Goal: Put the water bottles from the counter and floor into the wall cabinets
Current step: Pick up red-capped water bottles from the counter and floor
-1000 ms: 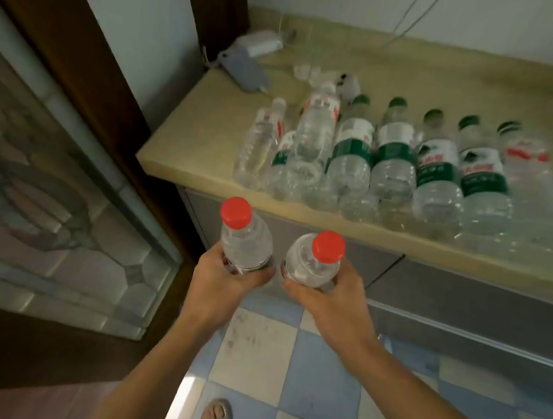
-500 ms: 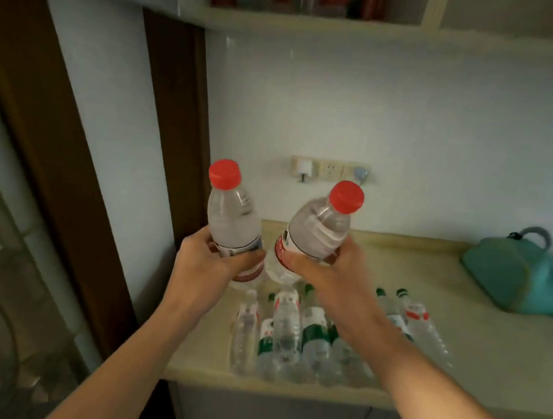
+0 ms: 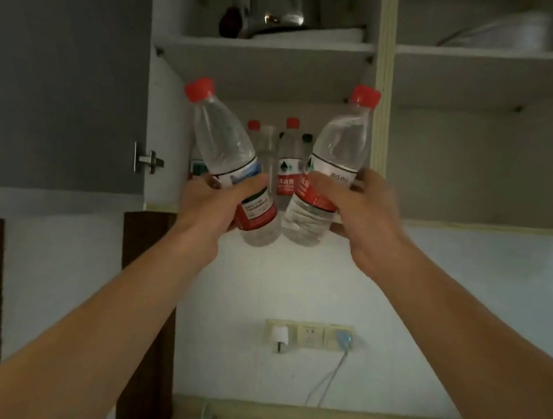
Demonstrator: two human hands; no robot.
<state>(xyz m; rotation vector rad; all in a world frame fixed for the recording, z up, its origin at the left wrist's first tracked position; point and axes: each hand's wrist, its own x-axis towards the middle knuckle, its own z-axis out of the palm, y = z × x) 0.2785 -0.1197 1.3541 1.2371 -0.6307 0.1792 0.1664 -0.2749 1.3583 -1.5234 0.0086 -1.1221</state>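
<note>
Partway: left hand [image 3: 212, 202] grips one bottle [image 3: 231, 159], right hand [image 3: 361, 212] another [image 3: 330, 167], fingers curled tight; just beyond the fingertips, several bottles [image 3: 287, 162] already stand shelved. Both held ones remain unplaced; the counter's stock can't be judged.

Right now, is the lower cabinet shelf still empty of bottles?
No, several capped bottles on the lower shelf already stand behind the two held up by the left hand and right hand.

I've raised my left hand [image 3: 212, 202] and right hand [image 3: 364, 212] with both bottles [image 3: 227, 148] from counter height up to the open cabinet [image 3: 272, 50] at frame top.
</note>
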